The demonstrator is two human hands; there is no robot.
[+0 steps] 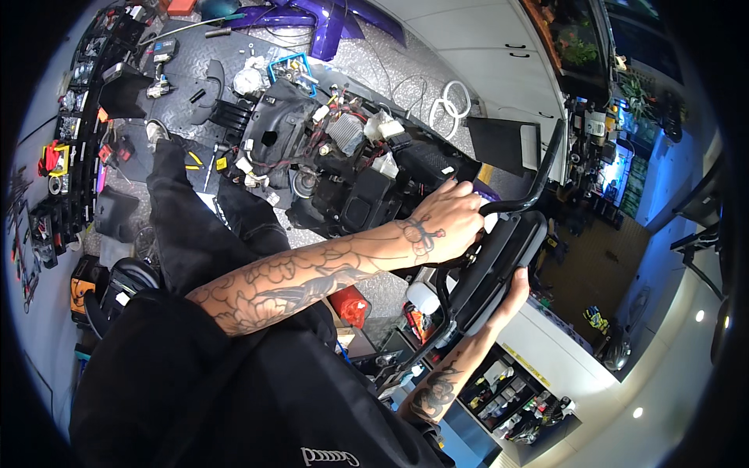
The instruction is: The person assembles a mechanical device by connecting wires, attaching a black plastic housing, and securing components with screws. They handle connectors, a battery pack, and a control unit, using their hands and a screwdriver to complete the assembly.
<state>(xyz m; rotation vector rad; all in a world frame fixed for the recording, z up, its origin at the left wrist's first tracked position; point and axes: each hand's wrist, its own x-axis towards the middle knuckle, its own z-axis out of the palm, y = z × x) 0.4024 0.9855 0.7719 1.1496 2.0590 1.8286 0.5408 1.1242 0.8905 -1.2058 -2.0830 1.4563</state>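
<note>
My left hand (451, 221) is closed, its fingers curled at the upper end of a long black panel (485, 274), beside a curved black tube (544, 173). Whatever its fingertips grip is hidden. A small white piece shows just by the knuckles. From the other side, my right hand (511, 298) clasps the panel's rounded edge, its fingers partly hidden behind it. Past my left hand lies a partly stripped vehicle body (367, 199), dark, with exposed wires and connectors.
Purple body panels (328, 31) lie on the floor at the back. A blue basket (292, 74) of small parts and a cordless drill (160, 69) sit at the left. White cabinets (499, 47) stand at the back right; a red container (351, 306) is below my left forearm.
</note>
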